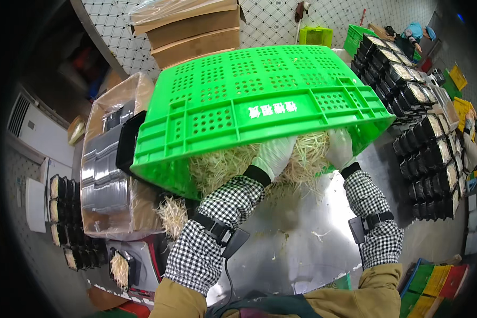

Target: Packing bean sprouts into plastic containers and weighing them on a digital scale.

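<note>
A large green perforated plastic crate (262, 91) lies tipped with its opening towards me, white writing on its side. Pale bean sprouts (226, 165) fill its mouth and spill onto the metal worktable (286, 234). My left hand (276, 156), in a whitish glove, reaches in under the upper rim among the sprouts. Further right, my gloved right hand (340, 146) is by the right end of the mouth, beside the sprouts. The rim hides the fingers of both hands, so whether they grip anything does not show. Checked sleeves cover both forearms.
Left of the crate stands a plastic-lined carton (145, 206) of stacked clear lids. A filled black tray (121, 268) sits on a scale-like platform (147, 254). Stacked sprout trays (431, 167) rise at right. Cardboard boxes (194, 35) stand behind; a person (472, 143) is at far right.
</note>
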The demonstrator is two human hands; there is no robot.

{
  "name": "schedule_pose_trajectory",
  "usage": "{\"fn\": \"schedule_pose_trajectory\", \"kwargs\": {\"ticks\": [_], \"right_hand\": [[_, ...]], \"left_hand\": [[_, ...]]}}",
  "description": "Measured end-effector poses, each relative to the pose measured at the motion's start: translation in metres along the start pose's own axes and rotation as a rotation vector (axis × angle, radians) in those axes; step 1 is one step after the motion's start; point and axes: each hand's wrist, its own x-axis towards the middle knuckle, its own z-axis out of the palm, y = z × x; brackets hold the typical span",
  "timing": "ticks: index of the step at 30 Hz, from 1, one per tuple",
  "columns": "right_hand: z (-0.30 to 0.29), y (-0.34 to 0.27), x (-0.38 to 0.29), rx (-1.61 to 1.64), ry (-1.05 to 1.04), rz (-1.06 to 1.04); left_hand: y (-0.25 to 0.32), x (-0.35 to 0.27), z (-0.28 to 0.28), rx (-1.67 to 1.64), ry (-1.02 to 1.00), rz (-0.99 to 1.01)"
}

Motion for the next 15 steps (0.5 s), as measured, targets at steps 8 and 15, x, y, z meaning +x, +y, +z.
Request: {"fn": "schedule_pose_trajectory", "kwargs": {"ticks": [8, 15], "right_hand": [[-0.074, -0.113, -0.069, 0.177, -0.347, -0.159], [-0.050, -0.141, -0.132, 0.250, -0.833, -0.314]], "left_hand": [[0.038, -0.124, -0.118, -0.424, -0.588, -0.378], [-0.010, -0.276, -0.144, -0.450, -1.066, -0.295]]}}
